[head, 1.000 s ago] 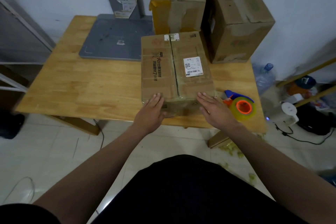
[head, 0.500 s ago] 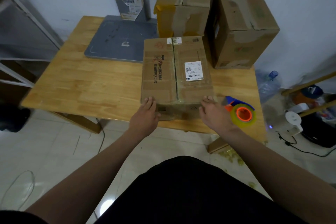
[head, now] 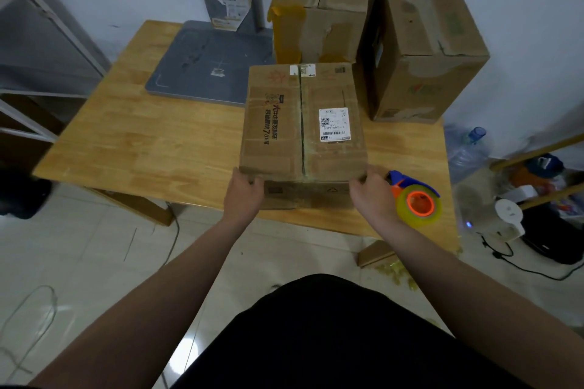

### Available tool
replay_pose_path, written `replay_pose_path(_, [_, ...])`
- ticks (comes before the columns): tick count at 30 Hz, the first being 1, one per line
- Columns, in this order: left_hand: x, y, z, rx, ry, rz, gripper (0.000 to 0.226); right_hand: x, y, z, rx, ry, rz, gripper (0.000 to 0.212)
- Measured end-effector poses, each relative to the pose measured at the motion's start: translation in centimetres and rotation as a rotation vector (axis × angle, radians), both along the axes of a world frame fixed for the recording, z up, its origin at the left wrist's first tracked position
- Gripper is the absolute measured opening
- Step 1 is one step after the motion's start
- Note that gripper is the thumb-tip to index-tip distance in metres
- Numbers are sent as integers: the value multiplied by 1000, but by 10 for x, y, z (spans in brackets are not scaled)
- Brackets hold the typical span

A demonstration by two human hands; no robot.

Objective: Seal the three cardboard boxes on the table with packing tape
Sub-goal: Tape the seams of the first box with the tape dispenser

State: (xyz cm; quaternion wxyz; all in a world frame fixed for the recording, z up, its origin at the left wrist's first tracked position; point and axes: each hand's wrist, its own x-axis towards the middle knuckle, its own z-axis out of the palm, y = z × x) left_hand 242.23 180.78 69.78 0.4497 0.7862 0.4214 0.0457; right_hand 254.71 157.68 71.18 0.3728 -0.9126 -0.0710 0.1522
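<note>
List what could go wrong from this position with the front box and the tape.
1. The front box sits at the table's near edge, gripped at both near corners by the left hand and right hand; pulled further, it may tip off.
2. The tape dispenser lies by the right wrist near the edge; a nudge might knock it down.

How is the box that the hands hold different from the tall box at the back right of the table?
The near box lies low and flat, while the back right box stands taller. The near box bears a white label on top; the back right box shows none there. The left hand and right hand grip the near box; nothing touches the back right box. Both are worn brown cardboard on the table.
</note>
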Motion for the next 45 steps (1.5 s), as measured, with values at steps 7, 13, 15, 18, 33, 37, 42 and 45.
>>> replay_pose_path(7, [13,5,-6,-164,21,162,62,15,6,-1,228,178,-276,15])
replay_pose_path(13, [11,-4,-12,-272,-79,199,69,14,10,6,246,303,-321,40])
replay_pose_path(15, [12,-8,-8,-264,-122,221,65,17,10,8,229,383,-309,50])
replay_pose_path(18, [10,-11,-4,-211,-73,156,84,24,12,7,140,437,-236,66])
replay_pose_path(33, [57,14,-5,563,211,-634,101,38,60,-15,-493,-293,869,69])
replay_pose_path(37, [59,25,-10,574,242,-603,113,39,57,-32,-540,-463,888,69])
replay_pose_path(42, [39,56,-21,474,83,-601,111,41,53,-49,-577,-573,911,73])
replay_pose_path(45, [28,78,-20,375,35,-613,109,42,53,-54,-561,-595,905,74])
